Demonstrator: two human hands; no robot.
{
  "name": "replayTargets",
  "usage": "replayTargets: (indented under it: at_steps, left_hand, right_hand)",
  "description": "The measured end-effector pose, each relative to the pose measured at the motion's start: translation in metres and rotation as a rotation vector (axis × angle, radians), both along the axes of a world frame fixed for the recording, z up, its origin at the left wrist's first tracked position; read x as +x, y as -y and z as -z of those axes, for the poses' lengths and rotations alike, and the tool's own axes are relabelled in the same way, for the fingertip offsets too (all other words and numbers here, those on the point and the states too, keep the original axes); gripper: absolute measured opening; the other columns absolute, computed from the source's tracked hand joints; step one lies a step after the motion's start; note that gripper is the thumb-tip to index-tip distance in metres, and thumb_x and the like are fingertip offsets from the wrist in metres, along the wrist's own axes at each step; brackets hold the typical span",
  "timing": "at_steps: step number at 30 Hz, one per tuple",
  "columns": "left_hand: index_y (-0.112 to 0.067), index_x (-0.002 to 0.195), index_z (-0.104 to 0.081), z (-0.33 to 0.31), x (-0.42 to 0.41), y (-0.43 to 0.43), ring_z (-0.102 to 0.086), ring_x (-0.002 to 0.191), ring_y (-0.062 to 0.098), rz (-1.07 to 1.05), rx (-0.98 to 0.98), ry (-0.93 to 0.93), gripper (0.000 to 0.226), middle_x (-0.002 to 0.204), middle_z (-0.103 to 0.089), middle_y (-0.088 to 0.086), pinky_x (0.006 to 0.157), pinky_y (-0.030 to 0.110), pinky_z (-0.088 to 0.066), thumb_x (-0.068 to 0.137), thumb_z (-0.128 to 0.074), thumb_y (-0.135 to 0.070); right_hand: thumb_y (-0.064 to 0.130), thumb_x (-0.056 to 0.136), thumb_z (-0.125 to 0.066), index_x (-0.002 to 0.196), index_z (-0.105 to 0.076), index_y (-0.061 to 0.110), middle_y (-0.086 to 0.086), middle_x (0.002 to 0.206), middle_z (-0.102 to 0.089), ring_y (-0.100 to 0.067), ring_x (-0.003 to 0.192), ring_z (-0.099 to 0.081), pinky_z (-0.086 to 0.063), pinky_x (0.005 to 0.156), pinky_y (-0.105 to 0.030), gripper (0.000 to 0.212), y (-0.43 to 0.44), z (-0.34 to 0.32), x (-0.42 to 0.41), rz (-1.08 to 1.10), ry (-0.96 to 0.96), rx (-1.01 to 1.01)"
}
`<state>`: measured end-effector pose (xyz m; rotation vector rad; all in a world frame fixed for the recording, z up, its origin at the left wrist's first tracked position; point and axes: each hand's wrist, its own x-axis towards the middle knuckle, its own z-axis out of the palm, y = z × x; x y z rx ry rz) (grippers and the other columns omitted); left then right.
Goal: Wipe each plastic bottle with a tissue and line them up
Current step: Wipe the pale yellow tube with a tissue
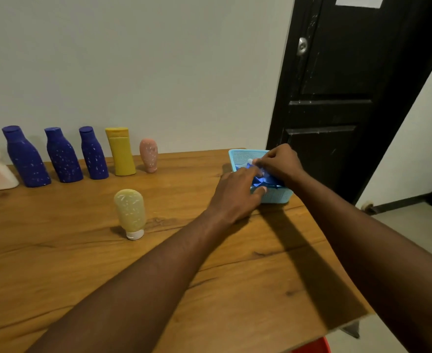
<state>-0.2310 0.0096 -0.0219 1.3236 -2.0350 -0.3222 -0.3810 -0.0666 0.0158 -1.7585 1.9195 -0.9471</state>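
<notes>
Matt wooden table [57,263] (grainy), perforated plastic basket [242,155].

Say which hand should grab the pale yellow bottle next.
Left, probably. The left hand is on the side of the pale yellow bottle; the right hand is pinching something in the basket.

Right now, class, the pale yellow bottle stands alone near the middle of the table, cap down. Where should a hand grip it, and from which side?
Grip the pale yellow bottle around its wide rounded body, above the small white cap it balances on. Come from its right, the open side nearest the left hand. The narrow base probably tips easily, so close gently.
</notes>
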Motion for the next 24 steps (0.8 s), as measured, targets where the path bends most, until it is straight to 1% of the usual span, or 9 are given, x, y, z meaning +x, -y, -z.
replayTargets:
  at_steps: [3,5,7,11,13,15,17,21,24]
  left_hand:
    - [-0.028,0.136,-0.057,0.000,0.001,0.001,-0.051,0.130,0.024,-0.015,-0.005,0.050,0.039,0.139,-0.062,0.001,0.107,0.041,-0.045,0.101,-0.057,-0.044]
    - [-0.027,0.136,-0.056,-0.002,0.000,0.002,-0.051,0.130,0.023,-0.020,0.005,0.107,0.037,0.138,-0.062,0.001,0.110,0.045,-0.036,0.104,-0.050,-0.045]
    - [-0.026,0.136,-0.055,-0.004,-0.001,0.004,-0.051,0.128,0.022,-0.018,0.010,0.194,0.038,0.137,-0.062,0.002,0.108,0.049,-0.030,0.106,-0.043,-0.045]
    - [-0.025,0.131,-0.055,-0.007,-0.003,0.008,-0.053,0.124,0.023,-0.031,0.021,0.331,0.037,0.132,-0.064,0.002,0.105,0.052,-0.027,0.107,-0.037,-0.046]
    - [-0.025,0.132,-0.055,-0.010,-0.004,0.007,-0.051,0.126,0.025,-0.038,0.019,0.377,0.038,0.134,-0.063,0.003,0.106,0.053,-0.026,0.107,-0.035,-0.046]
    - [-0.025,0.136,-0.053,-0.012,-0.005,0.008,-0.049,0.128,0.026,-0.041,0.013,0.412,0.040,0.137,-0.062,0.003,0.108,0.055,-0.025,0.107,-0.034,-0.046]
    - [-0.026,0.135,-0.053,-0.013,-0.004,0.009,-0.049,0.129,0.026,-0.039,0.020,0.422,0.040,0.138,-0.062,0.003,0.108,0.056,-0.024,0.107,-0.034,-0.047]
    - [-0.026,0.135,-0.054,-0.014,-0.002,0.008,-0.051,0.129,0.026,-0.028,0.015,0.379,0.041,0.140,-0.061,0.001,0.109,0.055,-0.022,0.105,-0.037,-0.049]
    - [-0.026,0.137,-0.055,-0.018,0.002,0.002,-0.050,0.130,0.026,-0.032,-0.005,0.311,0.051,0.141,-0.061,0.001,0.107,0.051,-0.027,0.100,-0.044,-0.058]
  right_hand:
    - [0.036,0.088,-0.076,0.087,-0.074,0.013,-0.002,0.089,-0.073,-0.017,0.081,-0.072,-0.063,0.080,-0.041,0.023,-0.002,-0.006,-0.002,0.023,0.054,-0.027]
    - [0.034,0.091,-0.073,0.086,-0.074,0.012,-0.003,0.087,-0.072,-0.017,0.081,-0.071,-0.062,0.081,-0.042,0.023,-0.004,-0.011,-0.005,0.030,0.082,-0.069]
    - [0.032,0.094,-0.069,0.085,-0.074,0.008,-0.003,0.084,-0.071,-0.017,0.081,-0.069,-0.061,0.083,-0.044,0.026,-0.008,-0.018,-0.006,0.038,0.122,-0.126]
    - [0.031,0.098,-0.062,0.085,-0.071,0.003,-0.012,0.088,-0.070,-0.029,0.088,-0.069,-0.059,0.084,-0.048,0.032,-0.013,-0.032,-0.006,0.083,0.273,-0.225]
    - [0.032,0.100,-0.058,0.089,-0.068,0.004,-0.013,0.097,-0.069,-0.029,0.095,-0.067,-0.060,0.082,-0.045,0.032,-0.016,-0.041,-0.006,0.110,0.369,-0.262]
    - [0.032,0.102,-0.054,0.095,-0.064,0.006,-0.014,0.104,-0.065,-0.029,0.098,-0.066,-0.059,0.073,-0.036,0.029,-0.019,-0.052,-0.006,0.119,0.460,-0.299]
    - [0.033,0.101,-0.052,0.098,-0.064,0.009,-0.013,0.105,-0.064,-0.030,0.100,-0.065,-0.061,0.072,-0.037,0.027,-0.020,-0.059,-0.005,0.121,0.552,-0.321]
    - [0.030,0.096,-0.056,0.087,-0.062,0.019,-0.007,0.100,-0.065,-0.025,0.098,-0.064,-0.060,0.086,-0.050,0.016,-0.025,-0.068,0.003,0.139,0.742,-0.285]
    - [0.027,0.095,-0.057,0.086,-0.062,0.018,-0.006,0.097,-0.065,-0.025,0.097,-0.064,-0.059,0.087,-0.045,0.014,-0.030,-0.071,0.012,0.137,0.822,-0.236]
